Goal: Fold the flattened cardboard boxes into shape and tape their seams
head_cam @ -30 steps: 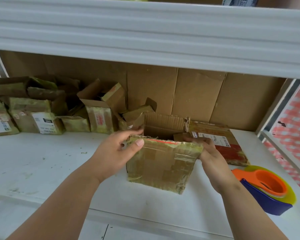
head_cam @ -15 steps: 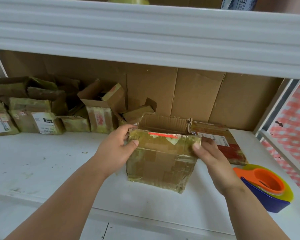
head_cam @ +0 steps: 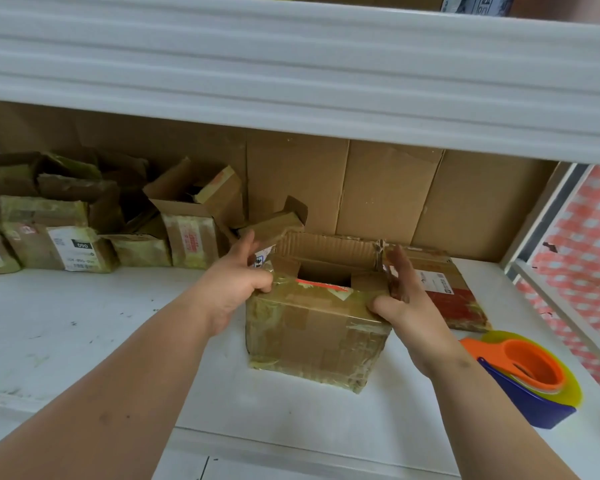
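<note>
Box (head_cam: 312,334) stands open-topped near the shelf's (head_cam: 84,341) front edge, red tape on its rim. Left hand (head_cam: 234,282) pinches the left flap; right hand (head_cam: 406,306) grips the right one. Dispenser (head_cam: 530,375) at the right edge. Back-left, a parcel (head_cam: 73,249) label reads "090".

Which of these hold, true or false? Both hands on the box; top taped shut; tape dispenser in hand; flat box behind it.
1. Both hands hold the brown tape-covered cardboard box: true, left hand and right hand at its top corners.
2. Its top is taped shut: false, it is open.
3. The orange and blue tape dispenser is in a grip: false, it lies on the white shelf.
4. A flattened labelled cardboard box lies behind the right hand: true.
</note>
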